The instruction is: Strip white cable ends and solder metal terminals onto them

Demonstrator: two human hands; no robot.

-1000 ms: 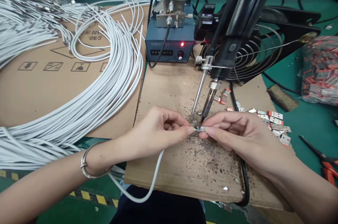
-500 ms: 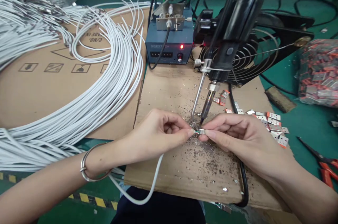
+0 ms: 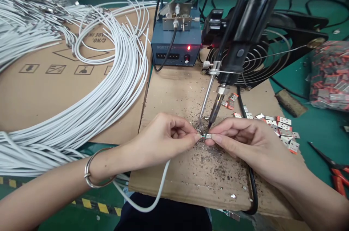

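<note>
My left hand [image 3: 163,138] pinches the end of a white cable [image 3: 159,187] that loops down past the board's front edge. My right hand [image 3: 245,140] pinches a small metal USB connector [image 3: 208,136] against the cable's end. Both meet right under the tip of the fixed soldering iron [image 3: 215,109] and its thin solder feed tube [image 3: 204,104]. They hover just above a cardboard work board [image 3: 191,173] speckled with solder bits.
A big bundle of white cables [image 3: 109,89] curves over a flat cardboard box at left. A blue solder station [image 3: 174,45] and a black fan [image 3: 261,60] stand behind. Loose connectors [image 3: 283,129], a bag of them [image 3: 329,75] and red-handled cutters [image 3: 335,169] lie right.
Nothing has visibly changed apart from a slight shift of the camera; both hands keep the cable end and connector under the iron tip.
</note>
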